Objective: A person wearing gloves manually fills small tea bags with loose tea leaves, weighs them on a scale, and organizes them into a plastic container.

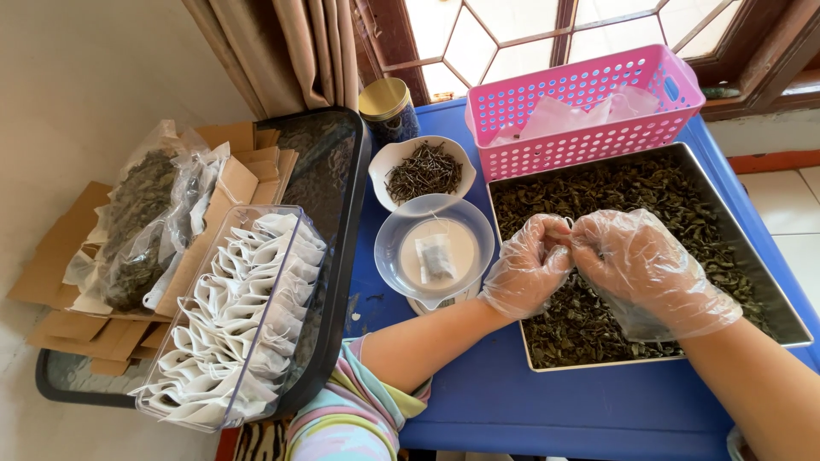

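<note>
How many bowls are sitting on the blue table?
2. A white bowl of dark twiggy bits stands by the pink basket; a clear bowl holding one small filled bag sits in front of it, left of the gloved hands.

Blue table [547, 410] — leaf tray [773, 299], pink basket [589, 141]

A pink basket [589, 111] stood behind, a bowl of sticks [423, 171] and a jar [389, 107] beside it. Left, a clear box of bags [239, 316] lay by cardboard [60, 256].
</note>
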